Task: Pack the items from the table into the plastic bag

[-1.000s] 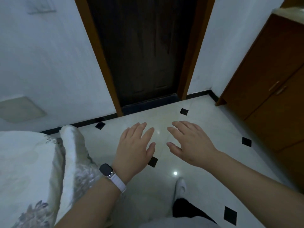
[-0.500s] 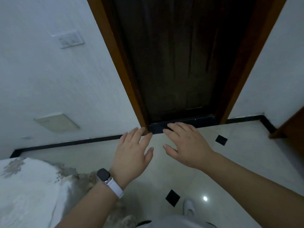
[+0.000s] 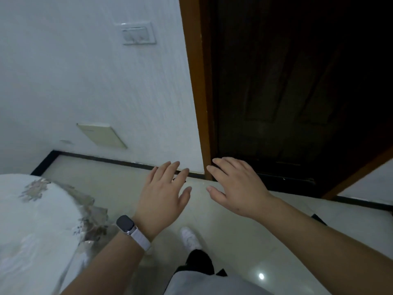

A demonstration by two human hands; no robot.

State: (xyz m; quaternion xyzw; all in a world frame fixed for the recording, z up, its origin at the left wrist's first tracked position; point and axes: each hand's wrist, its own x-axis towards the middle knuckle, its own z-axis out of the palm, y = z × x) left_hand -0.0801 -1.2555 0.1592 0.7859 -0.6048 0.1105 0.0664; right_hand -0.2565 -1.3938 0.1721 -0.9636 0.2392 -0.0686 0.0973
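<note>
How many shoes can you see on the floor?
1. A white shoe is on the pale floor below the left hand. A second shoe may be hidden out of view.

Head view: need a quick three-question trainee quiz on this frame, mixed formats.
1. True or false: the left hand holds a plastic bag.
2. Multiple choice: the grey smartwatch with a white strap sits on which wrist? A) left B) right C) neither
3. Fill in: the white cloth with a grey floral print lies to the ___ of both hands.

Key:
1. False. Both the left hand and the right hand are empty, with fingers spread, palms down above the glossy pale tiled floor. No bag is in view.
2. A
3. Left
</note>
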